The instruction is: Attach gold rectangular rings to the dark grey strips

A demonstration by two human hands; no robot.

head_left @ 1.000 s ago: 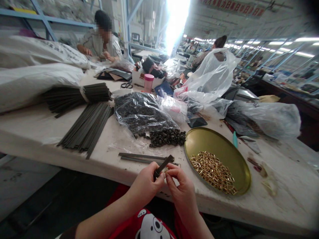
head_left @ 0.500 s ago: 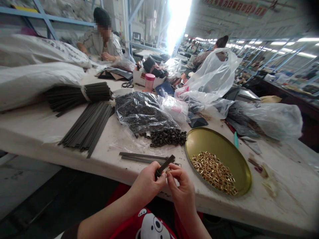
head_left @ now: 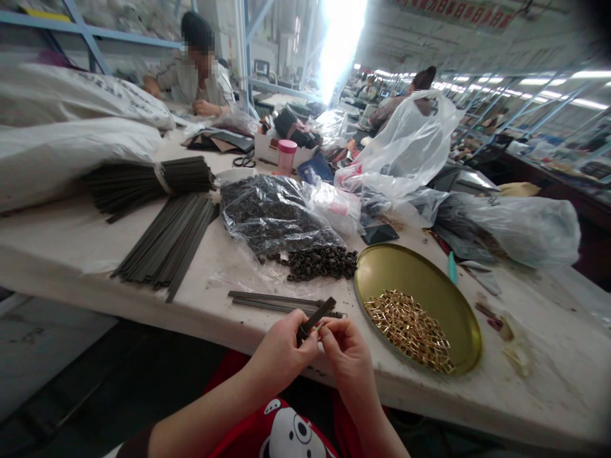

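Note:
A dark strap (head_left: 321, 315) is closed in my left hand (head_left: 286, 342), its free end pointing up and to the right. My right hand (head_left: 346, 348) pinches a small gold buckle (head_left: 319, 328) against the strap; the fingertips hide most of it. Just beyond the hands, a few finished-looking straps (head_left: 267, 301) lie side by side on the table, with hardware at their right end. To the right, a round gold tray (head_left: 420, 267) holds a heap of gold rectangular buckles (head_left: 410, 331).
Small dark loops (head_left: 324, 263) spill from a clear plastic bag (head_left: 277, 210). Loose straps (head_left: 167, 245) and a tied bundle of straps (head_left: 153, 177) lie at the left. Behind are a pink-lidded jar (head_left: 286, 157), scissors (head_left: 244, 161) and plastic bags (head_left: 401, 152). A person (head_left: 200, 83) sits across the table.
The fingers of my right hand have shifted slightly and curled closer around the small piece by the strap. My left hand and the strap stay almost where they were.

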